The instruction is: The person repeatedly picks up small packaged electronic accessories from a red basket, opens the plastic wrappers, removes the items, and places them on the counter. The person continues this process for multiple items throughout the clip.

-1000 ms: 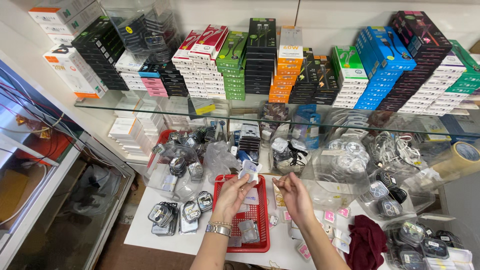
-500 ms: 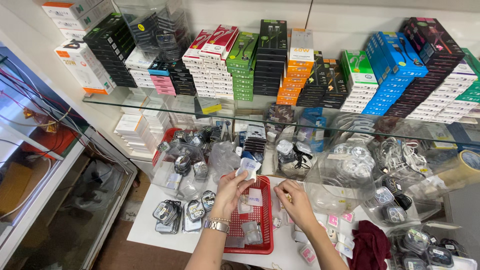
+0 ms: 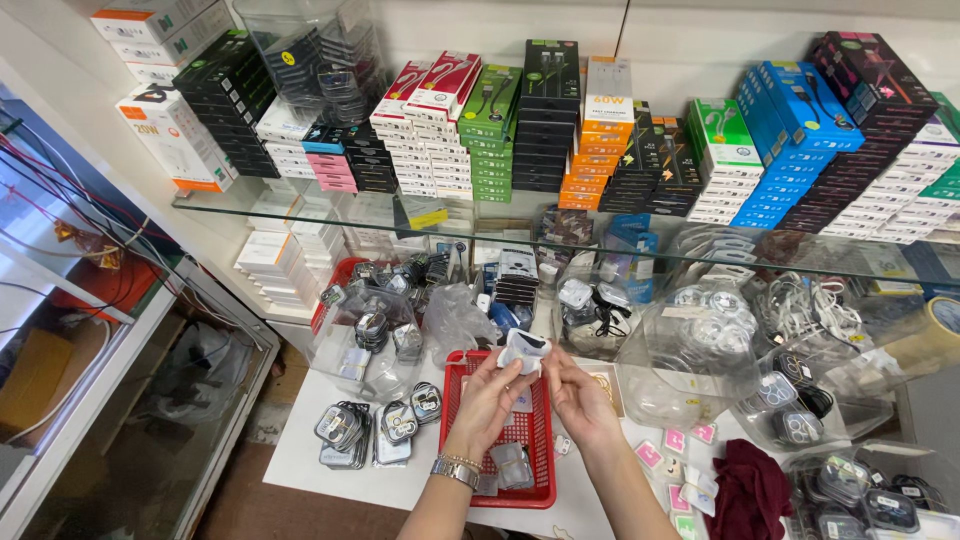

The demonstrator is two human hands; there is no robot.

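Both my hands are up over the red basket (image 3: pixel 540 490), pinching one small clear packet (image 3: pixel 525 350) between them. Left hand (image 3: pixel 487 398) grips its lower left edge, right hand (image 3: pixel 578 398) closes on the right edge. Packet sits at 12 o'clock from the basket, just under the glass shelf (image 3: pixel 300 222). Small round sealed packs (image 3: pixel 375 430) lie at 9 o'clock, dark red cloth (image 3: pixel 750 490) at 3 o'clock.

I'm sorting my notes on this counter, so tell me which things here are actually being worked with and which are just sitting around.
In hand:
- small white plastic packet, held by left hand and right hand
- red plastic mesh basket beneath them

Lying about:
- stacked coloured cable boxes on the glass shelf
- dark red cloth
- clear bagged cable coils
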